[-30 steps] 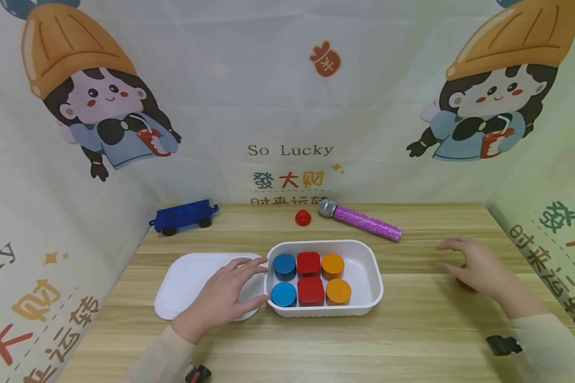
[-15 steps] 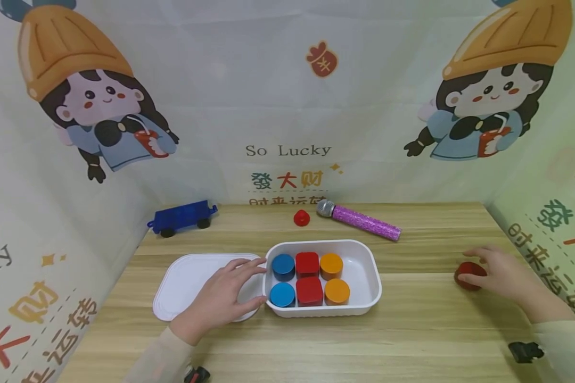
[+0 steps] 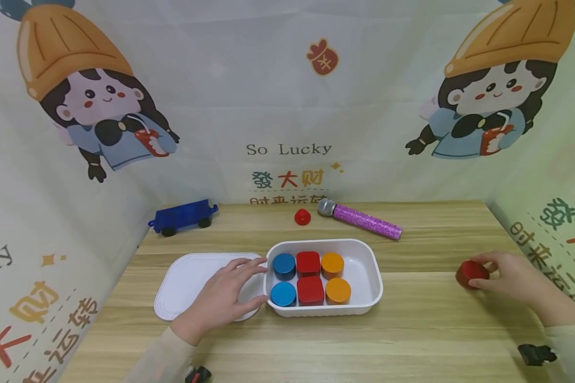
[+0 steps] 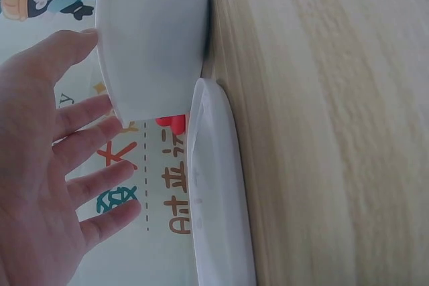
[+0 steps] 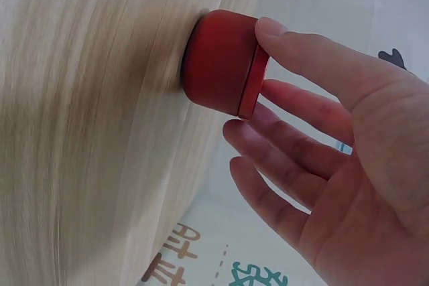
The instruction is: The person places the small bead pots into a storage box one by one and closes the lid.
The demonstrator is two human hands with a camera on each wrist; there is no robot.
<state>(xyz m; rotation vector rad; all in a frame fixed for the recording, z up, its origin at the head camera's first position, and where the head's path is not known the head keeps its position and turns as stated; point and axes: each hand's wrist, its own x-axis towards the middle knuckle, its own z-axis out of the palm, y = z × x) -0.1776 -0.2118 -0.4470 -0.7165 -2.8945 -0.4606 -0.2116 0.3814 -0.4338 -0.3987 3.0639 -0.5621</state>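
Note:
My right hand (image 3: 515,279) is at the right side of the table, pinching a small round red tin (image 3: 471,274) with thumb and fingers near its lid (image 5: 253,85). The tin's base meets the table in the right wrist view. My left hand (image 3: 222,295) lies over a white lid (image 3: 184,282), its spread fingertips and thumb at the left rim of a white box (image 3: 366,266). Up close, the left thumb (image 4: 74,48) touches the box wall. Inside the box stand two blue round blocks (image 3: 284,294), two red square ones (image 3: 310,290) and two orange round ones (image 3: 337,291).
Behind the box lie a small red cap-like piece (image 3: 302,216) and a purple glitter microphone (image 3: 366,221). A blue toy wagon (image 3: 184,217) stands at the back left. Printed cloth (image 3: 287,96) rises around the wooden table (image 3: 340,346).
My right hand has shifted rightward and its fingers have come round the red tin, which was mostly hidden beneath them a second ago. The left hand and the box look unmoved.

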